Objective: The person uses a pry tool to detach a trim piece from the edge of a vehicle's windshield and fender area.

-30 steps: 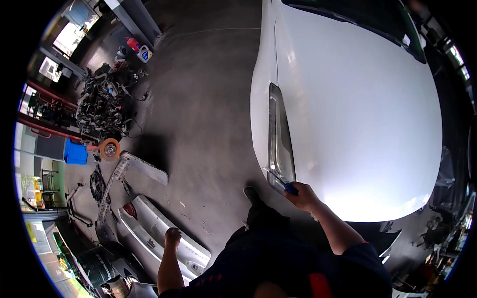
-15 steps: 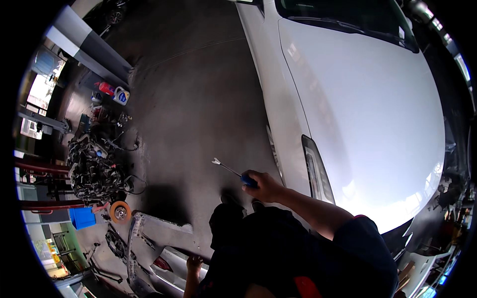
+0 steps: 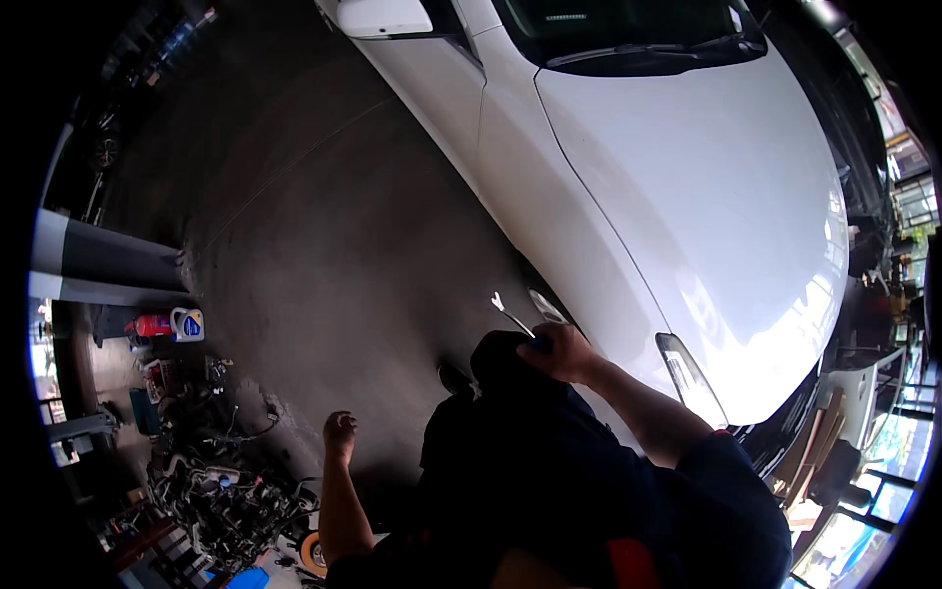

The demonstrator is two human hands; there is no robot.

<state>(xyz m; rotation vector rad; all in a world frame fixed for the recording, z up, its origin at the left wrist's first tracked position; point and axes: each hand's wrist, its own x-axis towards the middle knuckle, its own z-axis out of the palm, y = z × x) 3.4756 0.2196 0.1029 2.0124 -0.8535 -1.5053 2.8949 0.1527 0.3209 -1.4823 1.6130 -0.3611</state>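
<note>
My right hand (image 3: 561, 353) is closed around the blue handle of a trim clip remover (image 3: 514, 319). Its thin metal shaft ends in a small forked tip, which points up and to the left over the floor, beside the front wheel area of a white car (image 3: 677, 187). Most of the handle is hidden in my fist. My left hand (image 3: 340, 432) hangs low on the left above the floor, fingers curled in, with nothing seen in it.
The car's bonnet, headlight (image 3: 690, 378) and side mirror (image 3: 385, 17) lie to my right. An engine (image 3: 231, 501) with loose wiring sits at lower left, near an orange-rimmed disc (image 3: 313, 555). Beyond stand a white jug (image 3: 187, 324), a red container (image 3: 151, 326) and a pillar (image 3: 118, 260).
My view has turned left and forward along the car's side. The right hand, still gripping the clip remover, is closer to the car's wing. My left hand has swung up from beside the silver panel.
</note>
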